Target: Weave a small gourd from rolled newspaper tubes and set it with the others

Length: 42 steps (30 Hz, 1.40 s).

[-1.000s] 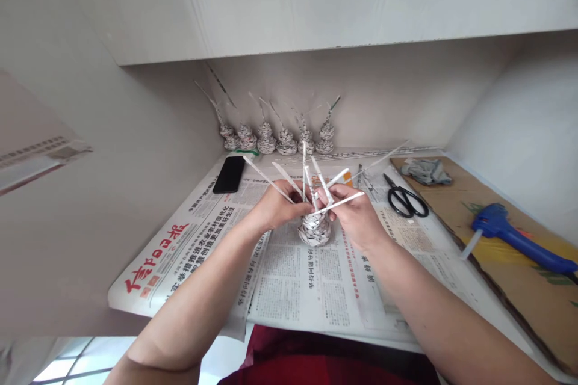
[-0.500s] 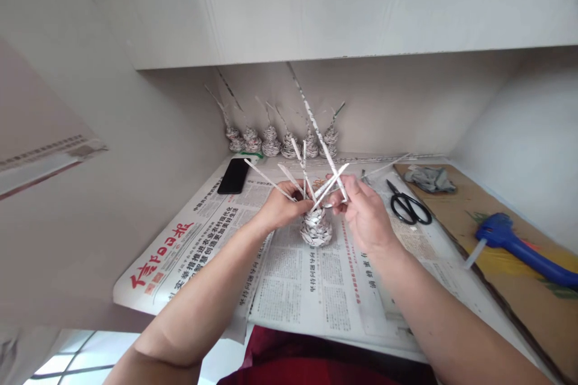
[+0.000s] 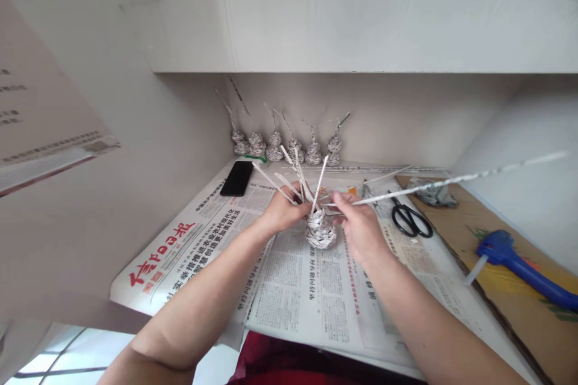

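A small woven newspaper gourd (image 3: 321, 232) stands on the newspaper sheets in front of me, with several rolled paper strips fanning up from its top. My left hand (image 3: 289, 207) is closed around its upper left side, thumb at the rim and fingers behind the upright strips. On the right, my right hand (image 3: 356, 219) pinches a long rolled paper strip (image 3: 419, 188) between thumb and fingers, close to the gourd's top. That strip stretches out to the right, over the scissors. Part of the left fingers is hidden behind the strips.
Several finished woven gourds (image 3: 274, 147) line the back wall under a low overhang (image 3: 343, 24). A black phone (image 3: 237, 178) lies at the left. To the right are black scissors (image 3: 410, 219), a crumpled grey cloth (image 3: 433, 194) and a blue glue gun (image 3: 519, 261) on cardboard (image 3: 510, 325).
The long strip in my right hand has swung from pointing up and back to pointing out to the right. My left hand keeps its hold on the gourd. The view has shifted slightly.
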Motion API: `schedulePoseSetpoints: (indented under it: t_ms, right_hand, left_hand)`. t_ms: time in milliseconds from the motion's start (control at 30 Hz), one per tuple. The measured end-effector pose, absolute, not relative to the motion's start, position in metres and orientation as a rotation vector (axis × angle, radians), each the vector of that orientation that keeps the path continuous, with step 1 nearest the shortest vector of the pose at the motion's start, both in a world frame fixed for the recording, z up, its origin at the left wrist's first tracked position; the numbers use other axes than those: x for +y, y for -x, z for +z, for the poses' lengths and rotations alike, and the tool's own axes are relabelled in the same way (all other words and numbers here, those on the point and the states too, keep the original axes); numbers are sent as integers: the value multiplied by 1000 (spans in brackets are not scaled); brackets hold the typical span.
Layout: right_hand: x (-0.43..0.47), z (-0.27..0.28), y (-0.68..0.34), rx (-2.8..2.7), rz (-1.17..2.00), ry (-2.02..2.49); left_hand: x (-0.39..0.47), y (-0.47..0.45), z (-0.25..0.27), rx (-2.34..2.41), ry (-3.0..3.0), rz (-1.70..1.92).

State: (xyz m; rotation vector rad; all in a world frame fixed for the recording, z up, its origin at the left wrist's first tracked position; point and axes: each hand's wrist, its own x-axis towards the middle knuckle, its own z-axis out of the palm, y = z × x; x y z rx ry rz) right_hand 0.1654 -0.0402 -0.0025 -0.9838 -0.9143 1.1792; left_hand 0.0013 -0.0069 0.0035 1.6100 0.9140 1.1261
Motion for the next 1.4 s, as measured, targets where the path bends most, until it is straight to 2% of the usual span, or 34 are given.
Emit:
schedulePoseSetpoints:
  t_ms: [367, 1000, 1400]
  right_hand:
    - [-45, -12, -152, -940, 1093, 1006]
    - [-37, -11, -154, -742, 1387, 961]
    - [-41, -13, -148, -619, 1285, 858]
  left_hand:
    - [-9, -9, 3, 879, -1539, 1216]
    - [-12, -11, 0, 782, -1623, 1223]
    - [-16, -10, 10, 788, -1644, 1136]
